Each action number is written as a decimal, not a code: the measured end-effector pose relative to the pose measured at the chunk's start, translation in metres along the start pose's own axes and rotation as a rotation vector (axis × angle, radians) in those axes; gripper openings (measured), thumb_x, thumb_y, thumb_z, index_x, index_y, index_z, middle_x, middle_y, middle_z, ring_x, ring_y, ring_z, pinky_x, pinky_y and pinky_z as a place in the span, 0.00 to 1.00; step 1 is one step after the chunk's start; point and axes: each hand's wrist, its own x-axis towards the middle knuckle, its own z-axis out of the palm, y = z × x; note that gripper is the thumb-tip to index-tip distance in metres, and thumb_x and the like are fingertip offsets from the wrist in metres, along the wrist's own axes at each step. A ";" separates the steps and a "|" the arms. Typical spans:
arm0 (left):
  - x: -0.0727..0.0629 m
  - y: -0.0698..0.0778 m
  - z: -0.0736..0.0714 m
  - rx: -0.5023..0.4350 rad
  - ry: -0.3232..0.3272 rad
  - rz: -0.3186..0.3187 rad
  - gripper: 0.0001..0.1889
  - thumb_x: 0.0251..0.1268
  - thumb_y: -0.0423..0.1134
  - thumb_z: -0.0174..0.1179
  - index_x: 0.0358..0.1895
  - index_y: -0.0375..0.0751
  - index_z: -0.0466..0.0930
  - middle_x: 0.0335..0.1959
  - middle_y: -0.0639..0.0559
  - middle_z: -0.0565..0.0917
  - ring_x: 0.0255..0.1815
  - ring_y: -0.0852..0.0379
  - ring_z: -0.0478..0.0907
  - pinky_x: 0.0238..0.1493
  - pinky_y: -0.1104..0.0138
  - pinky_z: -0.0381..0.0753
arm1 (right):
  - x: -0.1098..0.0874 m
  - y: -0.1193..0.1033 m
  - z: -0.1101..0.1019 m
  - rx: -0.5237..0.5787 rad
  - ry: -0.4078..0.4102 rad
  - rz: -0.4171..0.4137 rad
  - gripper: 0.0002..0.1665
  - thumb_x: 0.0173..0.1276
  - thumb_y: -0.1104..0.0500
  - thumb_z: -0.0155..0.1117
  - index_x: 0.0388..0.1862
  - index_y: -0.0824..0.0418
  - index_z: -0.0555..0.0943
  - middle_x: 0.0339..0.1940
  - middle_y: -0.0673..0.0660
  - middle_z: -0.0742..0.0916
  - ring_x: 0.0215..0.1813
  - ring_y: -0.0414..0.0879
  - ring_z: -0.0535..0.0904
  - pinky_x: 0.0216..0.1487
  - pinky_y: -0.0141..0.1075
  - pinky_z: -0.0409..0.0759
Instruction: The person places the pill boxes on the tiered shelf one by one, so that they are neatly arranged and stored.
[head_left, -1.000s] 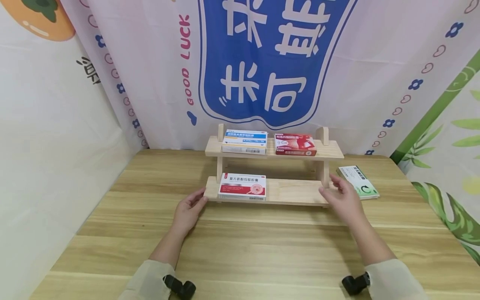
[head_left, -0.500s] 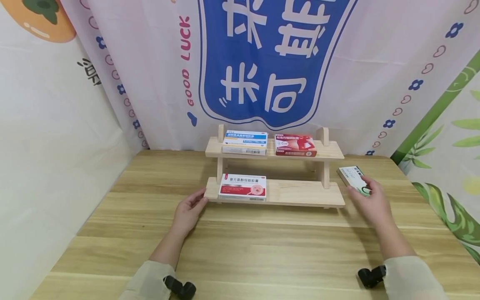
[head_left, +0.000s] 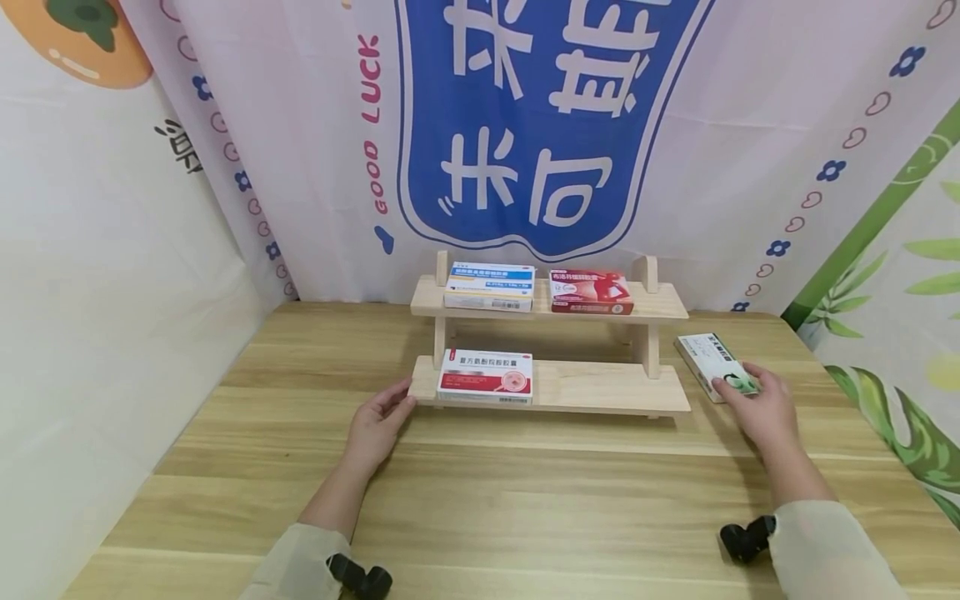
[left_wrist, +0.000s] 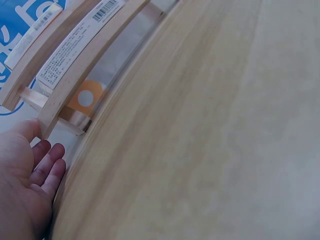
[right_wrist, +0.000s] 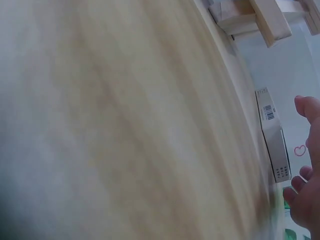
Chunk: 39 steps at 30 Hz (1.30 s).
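Observation:
A two-tier wooden display shelf (head_left: 600, 387) stands on the table. My left hand (head_left: 377, 425) rests at the lower tier's left end; in the left wrist view its thumb touches the wood, fingers loosely bent. A green-and-white medicine box (head_left: 705, 357) lies flat to the right of the shelf. Over its near end is my right hand (head_left: 767, 414), thumb and fingers spread to either side; the right wrist view shows the thumb apart from the box. A red-and-white medicine box (head_left: 486, 375) sits on the lower tier's left half.
On the upper tier lie a blue-and-white medicine box (head_left: 490, 286) and a red medicine box (head_left: 591, 291). Upright wooden posts (head_left: 645, 273) rise at the tier's ends. A printed curtain (head_left: 315, 167) hangs directly behind the wooden table (head_left: 540, 500).
My right hand has left the lower tier's right end and moved right to the green-and-white box. The left hand, shelf and boxes have stayed in place.

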 end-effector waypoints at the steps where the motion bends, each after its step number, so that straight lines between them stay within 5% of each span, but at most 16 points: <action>1: 0.000 0.000 0.000 0.000 0.002 0.001 0.20 0.71 0.37 0.58 0.64 0.38 0.75 0.61 0.39 0.80 0.62 0.47 0.77 0.67 0.61 0.76 | 0.001 0.001 0.001 -0.001 -0.004 0.002 0.50 0.72 0.37 0.53 0.77 0.69 0.51 0.76 0.78 0.53 0.74 0.74 0.50 0.73 0.66 0.53; 9: -0.001 0.000 0.000 -0.001 0.004 0.004 0.20 0.71 0.37 0.58 0.64 0.39 0.75 0.61 0.39 0.80 0.62 0.47 0.77 0.67 0.60 0.75 | 0.008 0.011 0.006 -0.074 -0.030 -0.016 0.53 0.70 0.36 0.55 0.77 0.70 0.51 0.74 0.80 0.54 0.73 0.76 0.51 0.72 0.67 0.54; 24: -0.001 -0.003 0.000 0.001 0.015 0.024 0.20 0.71 0.36 0.58 0.63 0.37 0.75 0.60 0.38 0.80 0.60 0.48 0.78 0.61 0.73 0.78 | 0.007 0.015 0.008 -0.163 -0.039 -0.030 0.53 0.70 0.35 0.55 0.74 0.74 0.54 0.71 0.82 0.59 0.71 0.76 0.56 0.70 0.66 0.59; 39: 0.000 -0.001 -0.001 0.004 -0.010 0.011 0.21 0.72 0.38 0.57 0.65 0.39 0.74 0.62 0.39 0.79 0.64 0.46 0.76 0.69 0.59 0.74 | 0.001 0.012 -0.009 -0.083 -0.019 0.031 0.54 0.69 0.32 0.53 0.77 0.68 0.52 0.75 0.78 0.57 0.74 0.76 0.53 0.72 0.66 0.56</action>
